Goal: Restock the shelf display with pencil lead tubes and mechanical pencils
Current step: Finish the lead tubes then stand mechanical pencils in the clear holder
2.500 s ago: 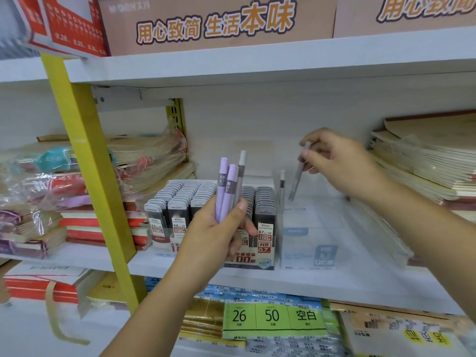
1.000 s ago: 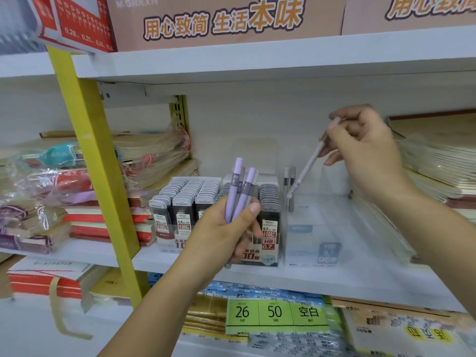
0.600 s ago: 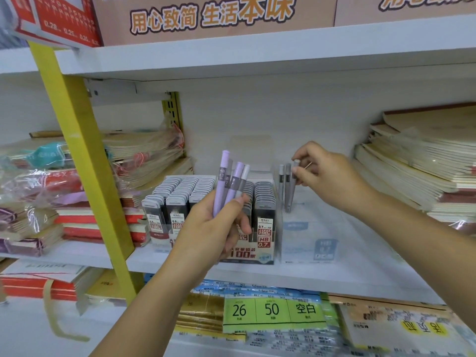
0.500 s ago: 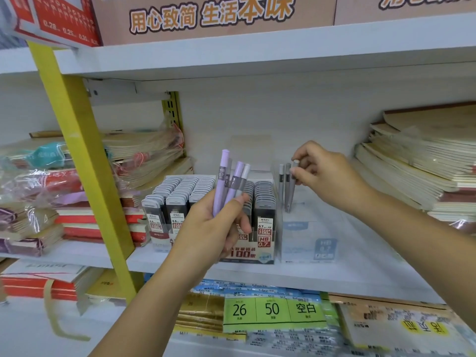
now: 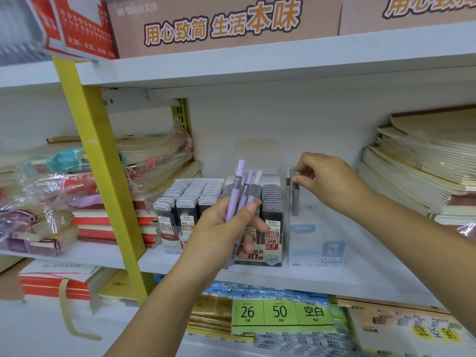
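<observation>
- The left hand is in front of the shelf; its fingers and thumb are curled round three pencils; two of them are purple and one is pale grey.
- These pencils stand nearly upright in the fist; their upper ends rise above the fingers, and one lower end shows under the hand.
- The right hand reaches to the back of a clear box; its thumb and fingertips pinch the top end of a grey pencil; the other fingers are bent loosely.
- The grey pencil stands upright at the back left of the clear box, tip down; a second grey pencil stands just beside it on the left; whether the thumb touches this one I cannot tell.
- The lead tubes fill several rows just left of the clear box; their front labels read 0.5 and 0.7 HB; the left hand covers part of the rows.
- The clear box and the lead tubes stand on a white shelf board; a yellow post rises at the left.
- A stack of notebooks lies at the right; plastic-wrapped notebooks lie at the left, behind the post.
- Under the shelf board there is a green label with 26 and 50; above, a brown carton with orange characters.
</observation>
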